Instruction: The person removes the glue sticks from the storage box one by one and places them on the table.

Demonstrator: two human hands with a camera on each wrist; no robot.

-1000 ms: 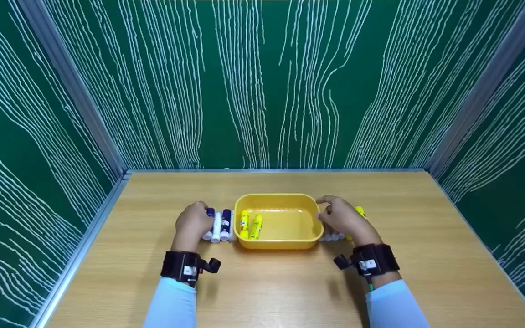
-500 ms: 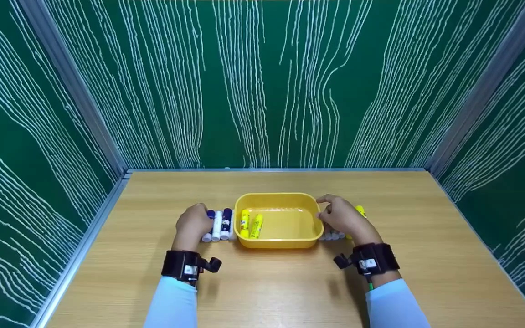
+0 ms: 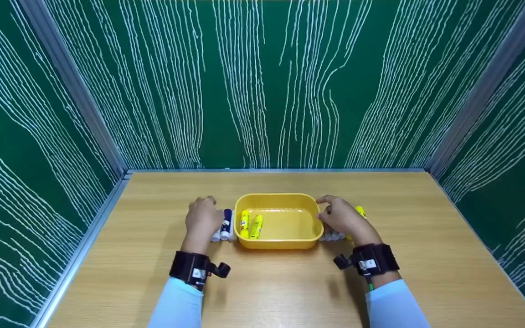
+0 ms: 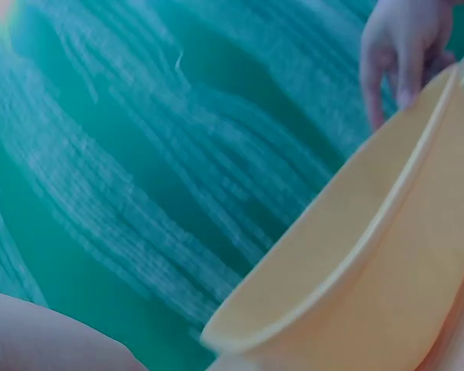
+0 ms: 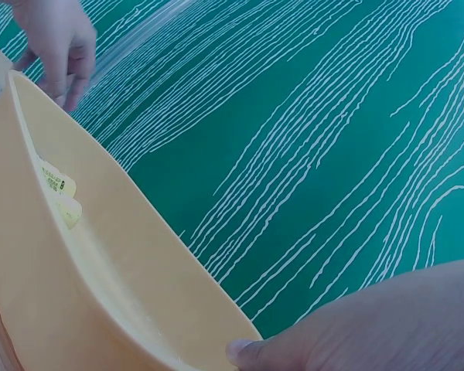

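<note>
A yellow plastic tub (image 3: 280,244) stands mid-table with two yellow glue sticks (image 3: 256,227) inside, at its left end. My right hand (image 3: 344,216) holds the tub's right rim; in the right wrist view the thumb (image 5: 251,353) lies on that rim. Left of the tub lies a row of white and purple glue sticks (image 3: 226,224). Over the outer end of this row is my left hand (image 3: 203,221), hiding part of it. The right wrist view shows that hand's fingers (image 5: 58,73) hanging loosely downward beyond the tub's far rim, with no stick visible in them.
More sticks lie partly hidden under my right hand, among them a yellow glue stick (image 3: 360,211). Green walls (image 3: 271,91) with white wavy lines enclose the wooden table (image 3: 267,291) at the back and both sides.
My left hand has shifted right and slightly away from me, from beside the outermost stick to over the row's outer sticks. The right hand and the tub have stayed in place.
</note>
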